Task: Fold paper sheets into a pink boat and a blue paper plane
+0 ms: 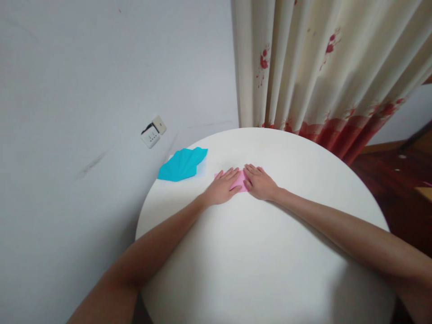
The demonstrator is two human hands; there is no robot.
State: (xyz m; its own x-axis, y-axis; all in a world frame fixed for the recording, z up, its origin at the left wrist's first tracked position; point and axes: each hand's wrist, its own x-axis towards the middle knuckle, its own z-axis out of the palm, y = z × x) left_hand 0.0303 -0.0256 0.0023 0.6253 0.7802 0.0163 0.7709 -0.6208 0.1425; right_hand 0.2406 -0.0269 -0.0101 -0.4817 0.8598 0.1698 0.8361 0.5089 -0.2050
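Observation:
A pink sheet of paper (240, 182) lies flat on the white round table (249, 252), mostly covered by my hands. My left hand (222, 186) rests palm down on its left part, fingers stretched out. On its right part lies my right hand (259, 182), also flat with the fingers extended. Between the two hands the middle of the pink paper shows. Farther left, near the table's edge, sits a blue piece of paper (182, 165) with fan-like creases, apart from both hands. A pale sheet shows partly from under it.
A grey-white wall (84, 81) borders the table on the left, with a power socket (150, 137) on it. Behind the table hangs a cream curtain (303, 67) with red flowers. Dark wooden floor (398, 180) shows at the right.

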